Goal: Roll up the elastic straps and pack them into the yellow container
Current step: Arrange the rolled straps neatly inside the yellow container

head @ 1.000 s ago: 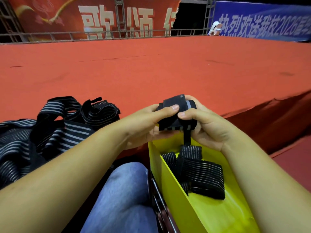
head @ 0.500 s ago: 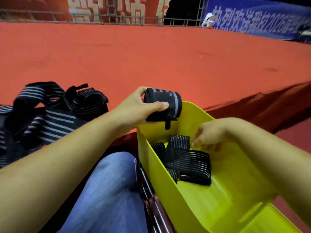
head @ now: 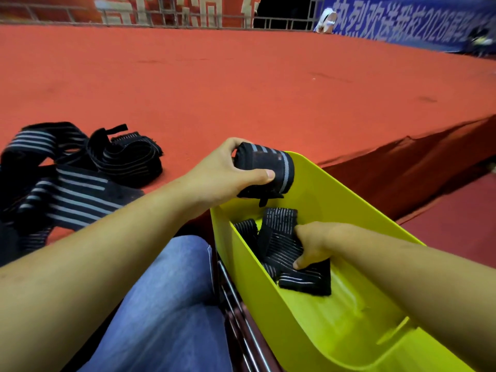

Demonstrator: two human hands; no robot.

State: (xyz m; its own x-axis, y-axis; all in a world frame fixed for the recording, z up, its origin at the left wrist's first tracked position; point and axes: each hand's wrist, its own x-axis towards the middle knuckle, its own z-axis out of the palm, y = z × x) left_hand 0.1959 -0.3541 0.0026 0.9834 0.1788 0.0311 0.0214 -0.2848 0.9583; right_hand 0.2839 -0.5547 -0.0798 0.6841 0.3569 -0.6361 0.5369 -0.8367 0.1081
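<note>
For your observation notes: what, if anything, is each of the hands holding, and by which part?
Left hand grips the rolled strap round its middle. Right hand grips the packed straps by their right side.

a rolled strap – black with grey stripes, wound tight, a short tab hanging from its underside – is gripped in the left hand just above the far end of the yellow container. the container is a long, glossy, open tub. inside, at its far end, lie packed rolls, black with thin pale lines – the right hand grips one. loose straps lie unrolled in a tangled heap on the left.
</note>
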